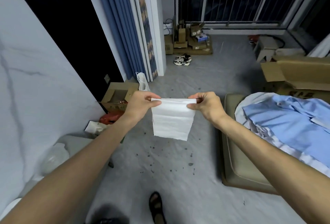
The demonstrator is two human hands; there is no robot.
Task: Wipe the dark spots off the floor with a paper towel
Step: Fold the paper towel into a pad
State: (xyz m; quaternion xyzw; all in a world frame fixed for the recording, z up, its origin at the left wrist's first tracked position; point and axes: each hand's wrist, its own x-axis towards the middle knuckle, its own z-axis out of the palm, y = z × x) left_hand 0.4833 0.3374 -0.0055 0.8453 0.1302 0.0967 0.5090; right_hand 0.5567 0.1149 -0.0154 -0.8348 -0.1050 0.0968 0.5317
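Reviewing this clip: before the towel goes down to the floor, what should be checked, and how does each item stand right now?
1. Grip: ok. The left hand and right hand each pinch a top corner of the paper towel.
2. Towel clean: ok, white with no marks showing.
3. Targets found: ok. The dark spots lie scattered on the grey floor below the towel.
4. Way down: ok, nothing shows between the towel and the spots.
5. Footing: ok. The sandalled foot stands apart from the spots.
6. Towel damp or dry: cannot tell.
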